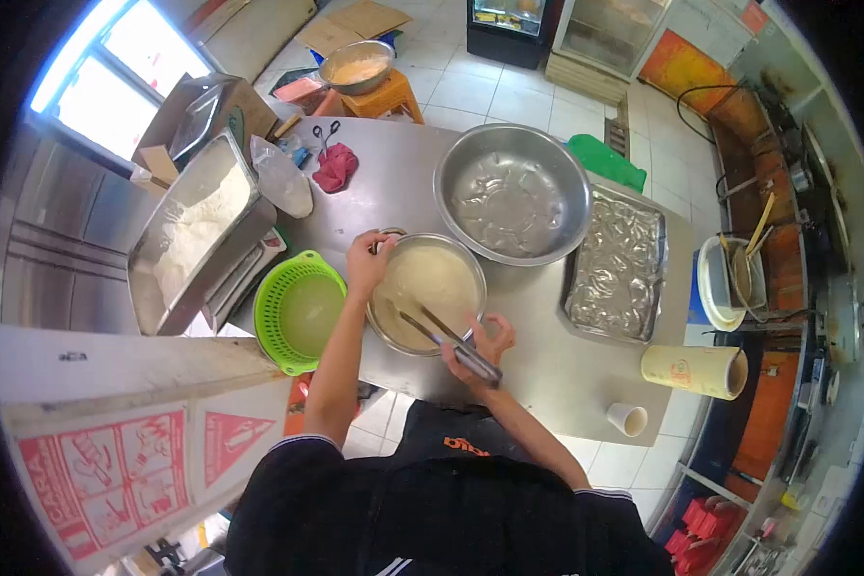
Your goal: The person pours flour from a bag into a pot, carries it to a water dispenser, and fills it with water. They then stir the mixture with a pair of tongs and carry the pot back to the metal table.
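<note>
A metal bowl (482,278) of pale, batter-like liquid stands on the steel table in front of me. My left hand (367,259) is closed at its upper-left rim, fingers gripping the edge beside a small round metal piece. In my right hand (476,357) is a pair of metal tongs (456,346), tilted over the near rim with the tips reaching into the liquid. Left of the bowl sits a bright green plastic basket (271,307) with cloudy liquid showing inside. A large steel basin (444,206), wet and shiny inside, stands just beyond the bowl.
A metal tray (614,259) lies right of the basin. A cardboard-coloured roll (691,372) and a paper cup (627,420) are near the right edge. Flour fills a steel container (149,278) at left. A red cloth (335,169), scissors-like tongs (324,134) and plastic bag (280,178) lie farther back.
</note>
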`<state>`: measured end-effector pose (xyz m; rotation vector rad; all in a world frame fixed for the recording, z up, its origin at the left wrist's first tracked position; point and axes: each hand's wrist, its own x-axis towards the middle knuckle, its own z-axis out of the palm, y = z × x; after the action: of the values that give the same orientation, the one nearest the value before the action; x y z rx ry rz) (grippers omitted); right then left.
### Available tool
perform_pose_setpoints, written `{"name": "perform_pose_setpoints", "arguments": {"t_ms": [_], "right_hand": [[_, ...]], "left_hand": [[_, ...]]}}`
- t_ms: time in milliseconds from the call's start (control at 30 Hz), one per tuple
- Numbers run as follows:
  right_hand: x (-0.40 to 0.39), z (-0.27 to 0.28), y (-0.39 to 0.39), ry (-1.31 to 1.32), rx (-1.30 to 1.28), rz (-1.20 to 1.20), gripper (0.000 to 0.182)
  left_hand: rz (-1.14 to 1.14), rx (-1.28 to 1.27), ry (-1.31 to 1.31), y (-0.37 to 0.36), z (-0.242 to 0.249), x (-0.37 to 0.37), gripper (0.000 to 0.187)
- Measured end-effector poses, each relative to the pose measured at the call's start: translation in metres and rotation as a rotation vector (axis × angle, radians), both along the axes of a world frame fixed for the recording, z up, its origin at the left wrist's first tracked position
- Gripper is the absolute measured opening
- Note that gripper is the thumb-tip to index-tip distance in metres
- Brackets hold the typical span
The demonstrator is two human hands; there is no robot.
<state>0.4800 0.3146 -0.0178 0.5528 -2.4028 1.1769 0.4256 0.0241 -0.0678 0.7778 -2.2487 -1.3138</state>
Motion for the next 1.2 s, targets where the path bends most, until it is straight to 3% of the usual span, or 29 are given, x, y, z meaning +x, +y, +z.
{"name": "perform_pose_setpoints", "arguments": {"t_ms": [33,100,233,367,433,467,500,533,600,633,667,700,733,767,800,833,867,933,967,1000,1033,1067,1133,1167,1200], "right_hand": [[-0.003,0.001,0.000,0.053,0.046,0.016,0.048],[-0.004,-0.008,0.003,0.019,0.134,0.448,0.046],[-0.024,-0.031,-0.020,0.113,0.163,0.387,0.047],[-0.036,-0.025,-0.045,0.108,0.237,0.315,0.063],[-0.037,-0.013,-0.043,0.048,0.218,0.286,0.070],[-0.033,-0.010,-0.038,-0.016,0.208,0.275,0.083],[-0.028,-0.009,-0.031,-0.081,0.197,0.257,0.096],[-0.020,-0.010,-0.023,-0.074,0.193,0.217,0.096],[0.002,-0.018,0.004,-0.202,0.251,0.195,0.100],[0.012,-0.021,0.024,-0.226,0.236,0.235,0.096],[0.026,-0.026,0.045,-0.255,0.220,0.256,0.091],[0.046,-0.039,0.065,-0.251,0.165,0.189,0.078],[0.066,-0.053,0.085,-0.242,0.115,0.116,0.066],[0.089,-0.061,0.109,-0.510,0.088,0.119,0.050],[0.109,-0.066,0.133,-0.767,0.019,0.129,0.036],[0.138,-0.068,0.161,-0.740,0.064,0.057,0.029],[0.166,-0.071,0.185,-0.714,0.112,0.000,0.030],[0.231,-0.080,0.230,-0.768,-0.033,-0.269,0.036],[0.264,-0.140,0.251,-0.725,-0.085,-0.455,0.032],[0.298,-0.103,0.274,-0.969,-0.244,-0.626,0.025],[0.344,-0.156,0.285,-0.902,-0.267,-0.855,0.026],[0.384,-0.151,0.299,-1.013,-0.266,-0.997,0.035],[0.473,-0.193,0.306,-1.564,0.044,-0.900,0.069],[0.515,-0.202,0.318,-1.590,-0.313,-0.735,0.073],[0.549,-0.210,0.333,-1.542,-0.511,-0.680,0.075]], "left_hand": [[-0.012,-0.102,0.075,-0.003,0.004,-0.007,0.021],[-0.029,-0.133,0.078,-0.011,0.011,-0.016,0.021],[-0.062,-0.244,0.100,-0.023,0.010,-0.036,0.022],[-0.033,-0.248,0.079,-0.021,0.025,-0.045,0.024],[-0.056,-0.142,-0.216,-0.022,0.038,-0.050,0.023],[-0.077,-0.149,-0.205,-0.019,0.040,-0.051,0.023],[-0.008,-0.197,-0.159,-0.015,0.035,-0.050,0.024],[0.053,-0.243,-0.109,-0.010,0.028,-0.050,0.025],[0.039,-0.605,-0.047,-0.017,-0.010,-0.047,0.032],[0.051,-0.527,-0.109,0.006,0.022,-0.036,0.041],[0.015,-0.484,-0.127,0.004,0.012,-0.032,0.043],[-0.051,-0.615,0.092,0.015,0.016,-0.022,0.031],[0.001,-0.528,0.150,0.029,0.020,-0.014,0.029],[-0.024,-0.421,0.295,0.082,0.079,0.008,0.028],[-0.077,-0.491,0.308,0.107,0.106,0.018,0.025],[0.093,-0.381,0.400,0.170,0.145,0.040,0.020],[0.010,-0.456,0.543,0.183,0.134,0.046,0.016],[-0.235,-0.339,0.798,0.248,0.130,0.062,0.012],[-0.303,-0.287,0.837,0.290,0.131,0.075,0.012],[-0.492,-0.146,0.822,0.332,0.134,0.095,0.011],[-0.687,-0.007,0.799,0.372,0.134,0.118,0.010],[-0.839,0.076,0.769,0.410,0.123,0.136,0.011],[-1.066,0.261,0.664,0.493,0.104,0.192,0.011],[-1.204,0.363,0.516,0.532,0.093,0.220,0.011],[-1.298,0.399,0.524,0.567,0.075,0.244,0.011]]}}
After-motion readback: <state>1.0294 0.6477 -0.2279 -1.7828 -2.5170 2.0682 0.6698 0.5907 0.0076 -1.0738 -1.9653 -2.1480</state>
